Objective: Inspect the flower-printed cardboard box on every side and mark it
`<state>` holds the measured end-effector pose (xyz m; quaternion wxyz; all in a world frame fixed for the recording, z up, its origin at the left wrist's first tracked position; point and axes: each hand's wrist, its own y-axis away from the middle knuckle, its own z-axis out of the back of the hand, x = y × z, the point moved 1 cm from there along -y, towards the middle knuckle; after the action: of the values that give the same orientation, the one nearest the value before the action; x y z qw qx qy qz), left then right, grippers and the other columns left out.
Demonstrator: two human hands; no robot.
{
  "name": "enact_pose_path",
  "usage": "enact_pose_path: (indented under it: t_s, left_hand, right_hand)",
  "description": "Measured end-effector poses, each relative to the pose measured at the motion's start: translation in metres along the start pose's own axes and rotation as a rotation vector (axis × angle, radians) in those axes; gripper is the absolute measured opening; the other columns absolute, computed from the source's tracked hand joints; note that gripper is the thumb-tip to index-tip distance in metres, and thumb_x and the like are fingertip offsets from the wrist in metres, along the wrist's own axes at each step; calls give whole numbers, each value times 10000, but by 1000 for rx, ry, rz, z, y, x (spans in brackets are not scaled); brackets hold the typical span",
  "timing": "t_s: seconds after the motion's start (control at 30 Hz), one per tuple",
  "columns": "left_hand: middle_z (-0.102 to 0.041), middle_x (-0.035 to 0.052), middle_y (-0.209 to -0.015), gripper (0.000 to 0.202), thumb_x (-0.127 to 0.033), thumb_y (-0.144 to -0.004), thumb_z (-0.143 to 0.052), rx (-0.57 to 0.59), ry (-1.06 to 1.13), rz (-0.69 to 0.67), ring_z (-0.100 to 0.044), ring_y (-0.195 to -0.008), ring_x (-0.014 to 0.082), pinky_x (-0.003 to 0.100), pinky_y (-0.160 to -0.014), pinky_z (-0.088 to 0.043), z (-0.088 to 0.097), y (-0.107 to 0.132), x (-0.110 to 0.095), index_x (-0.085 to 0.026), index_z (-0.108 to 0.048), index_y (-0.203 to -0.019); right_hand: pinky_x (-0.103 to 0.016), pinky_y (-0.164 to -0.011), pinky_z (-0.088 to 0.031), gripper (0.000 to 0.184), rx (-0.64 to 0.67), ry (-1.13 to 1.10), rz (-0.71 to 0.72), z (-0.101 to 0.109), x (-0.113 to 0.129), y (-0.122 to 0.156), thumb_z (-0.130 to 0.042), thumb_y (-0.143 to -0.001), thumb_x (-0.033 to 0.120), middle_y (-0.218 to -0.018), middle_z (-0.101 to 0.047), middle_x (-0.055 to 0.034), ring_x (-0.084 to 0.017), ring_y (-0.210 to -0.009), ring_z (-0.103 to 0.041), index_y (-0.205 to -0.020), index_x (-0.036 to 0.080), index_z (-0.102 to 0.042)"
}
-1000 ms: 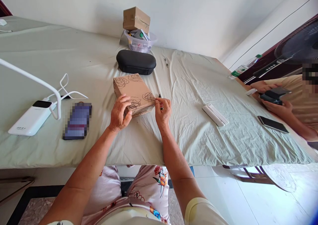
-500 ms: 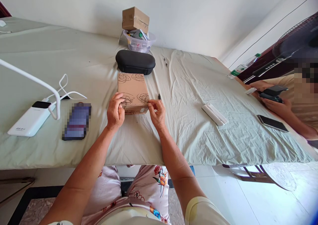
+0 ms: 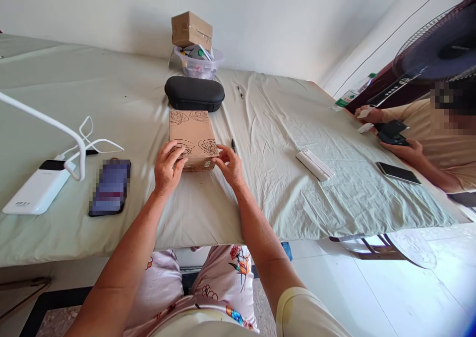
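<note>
A brown cardboard box with black scribbled circles on its top stands on the cloth-covered table before me. My left hand grips its near left corner, fingers on the top and thumb at the front edge. At the near right corner my right hand pinches the edge between thumb and fingers. The lid looks closed. Just beyond the right fingers lies a black pen. Behind the box sits a black zip case.
To the left are a white power bank with a cable and a phone. At the back, a clear basin bears a small carton. Rightward lie a white ridged object and another phone; a person holds a dark device.
The view has shifted slightly, moving things leftward. My left fingers have spread a little over the box, and my right hand keeps its corner. The other person's far hand has come into view.
</note>
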<state>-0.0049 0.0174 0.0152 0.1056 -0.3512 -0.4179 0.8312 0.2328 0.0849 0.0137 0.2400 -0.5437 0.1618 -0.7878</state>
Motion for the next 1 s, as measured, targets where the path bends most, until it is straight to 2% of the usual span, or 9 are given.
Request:
enact_pose_path:
  t_s: [0.23, 0.43, 0.57, 0.77, 1.0]
  left_hand:
    - [-705, 133, -1401, 325, -447, -1054, -568, -12, 6, 35, -662, -1335, 266, 456, -1176, -521, -1, 0, -1, -243, -744, -1236]
    - [-704, 135, -1401, 336, -448, -1055, -567, -6, 11, 50, -657, -1345, 250, 430, -1184, -510, 0, 0, -2, -220, -734, -1236]
    - [-702, 128, -1404, 351, -475, -1050, -562, -11, 25, 77, -655, -1340, 250, 436, -1196, -500, -1, 0, -2, -227, -734, -1228]
    - [-705, 133, -1394, 343, -461, -1046, -577, -31, 37, 63, -656, -1339, 253, 435, -1206, -490, 0, 0, -2, -221, -739, -1231]
    - [-707, 136, -1393, 340, -458, -1044, -588, -55, 55, 55, -665, -1328, 248, 425, -1206, -488, 0, 1, -3, -217, -745, -1225]
  right_hand:
    - [-275, -827, -563, 533, 110, 67, -44, 5, -8, -1, -817, -883, 508, -845, -705, 27, -127, -795, -662, -1325, 240, -686]
    - [-310, -908, -543, 596, 221, 175, -148, 5, -8, -2, -852, -858, 403, -980, -757, -26, -185, -950, -711, -1400, 249, -658]
    - [-343, -987, -529, 692, 267, 236, -138, 4, -8, -2, -870, -842, 366, -1097, -774, -59, -221, -1071, -711, -1469, 241, -603]
    - [-437, -1116, -489, 683, 314, 361, -69, 5, -5, -2, -830, -886, 353, -1258, -777, -98, -284, -1240, -674, -1506, 254, -561]
    - [-476, -1131, -470, 695, 362, 498, -111, 4, -2, 0, -791, -922, 432, -1446, -700, -147, -339, -1359, -611, -1539, 235, -537]
